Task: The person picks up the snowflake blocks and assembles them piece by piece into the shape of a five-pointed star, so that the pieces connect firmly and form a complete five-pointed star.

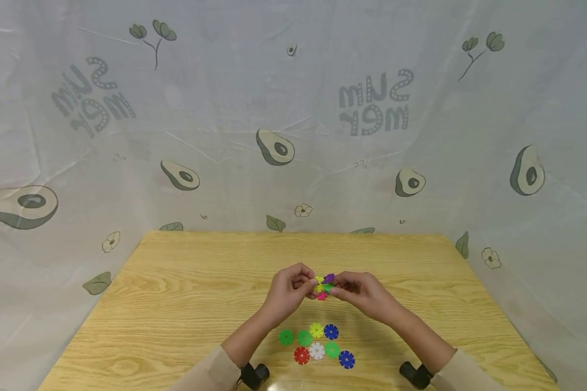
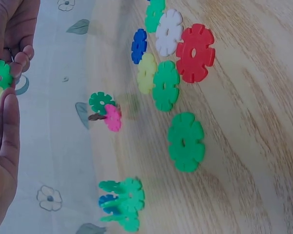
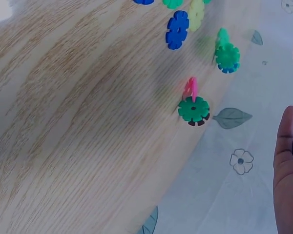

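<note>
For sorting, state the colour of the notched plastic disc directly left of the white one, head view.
Red disc; clearest in left wrist view.

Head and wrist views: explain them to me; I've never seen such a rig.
No robot here, just a person's left hand and right hand. The head picture comes from a camera worn on the head, looking forward and down; the others from the wrist cameras. On the wooden table lie eight loose notched discs: three green, two blue, one yellow, one red, one white. The wrist views also show two small assemblies. Together, the hands hold a cluster with yellow, purple, green and pink discs.
</note>
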`<act>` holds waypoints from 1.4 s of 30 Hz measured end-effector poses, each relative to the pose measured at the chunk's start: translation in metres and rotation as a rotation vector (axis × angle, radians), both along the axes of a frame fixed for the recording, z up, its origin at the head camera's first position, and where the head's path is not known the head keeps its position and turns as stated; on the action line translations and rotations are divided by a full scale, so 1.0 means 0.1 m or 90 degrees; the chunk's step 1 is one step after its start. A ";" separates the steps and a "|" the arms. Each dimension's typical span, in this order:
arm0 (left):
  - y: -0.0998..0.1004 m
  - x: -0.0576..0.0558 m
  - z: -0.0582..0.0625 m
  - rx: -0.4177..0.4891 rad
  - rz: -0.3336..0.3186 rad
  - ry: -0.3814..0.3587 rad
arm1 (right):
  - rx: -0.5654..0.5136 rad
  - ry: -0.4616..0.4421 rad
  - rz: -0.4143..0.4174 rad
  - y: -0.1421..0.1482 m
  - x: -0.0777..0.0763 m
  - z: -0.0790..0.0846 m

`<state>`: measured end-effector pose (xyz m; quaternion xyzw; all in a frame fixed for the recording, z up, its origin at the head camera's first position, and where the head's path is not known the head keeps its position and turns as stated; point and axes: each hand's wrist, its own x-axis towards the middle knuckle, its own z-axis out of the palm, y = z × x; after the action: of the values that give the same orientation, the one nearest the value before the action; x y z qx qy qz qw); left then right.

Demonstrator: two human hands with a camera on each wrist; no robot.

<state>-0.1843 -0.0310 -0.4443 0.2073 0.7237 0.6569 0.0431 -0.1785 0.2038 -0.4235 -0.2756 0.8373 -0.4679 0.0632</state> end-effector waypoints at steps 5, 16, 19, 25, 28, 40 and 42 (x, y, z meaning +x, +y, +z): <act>0.01 0.01 0.02 -0.001 0.012 0.012 | -0.002 0.001 -0.006 -0.01 0.00 0.01; 0.01 0.04 0.03 0.005 0.015 0.010 | -0.015 0.003 -0.006 -0.02 0.00 -0.01; 0.02 0.06 0.04 0.020 0.026 0.005 | -0.023 0.008 -0.010 -0.03 0.01 -0.01; 0.04 0.09 0.06 0.044 0.048 0.005 | -0.033 0.007 -0.029 -0.07 0.03 0.01; 0.05 0.10 0.06 0.041 0.055 0.008 | -0.041 0.006 -0.032 -0.07 0.04 0.01; 0.05 0.04 0.02 0.014 0.051 0.029 | -0.030 0.018 -0.034 -0.08 -0.01 -0.01; 0.03 0.00 0.01 0.002 0.053 0.034 | -0.021 0.021 -0.041 -0.09 -0.03 -0.01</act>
<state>-0.1839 -0.0279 -0.4433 0.1948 0.7317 0.6532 -0.0040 -0.1814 0.1943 -0.4246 -0.2572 0.8389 -0.4788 0.0298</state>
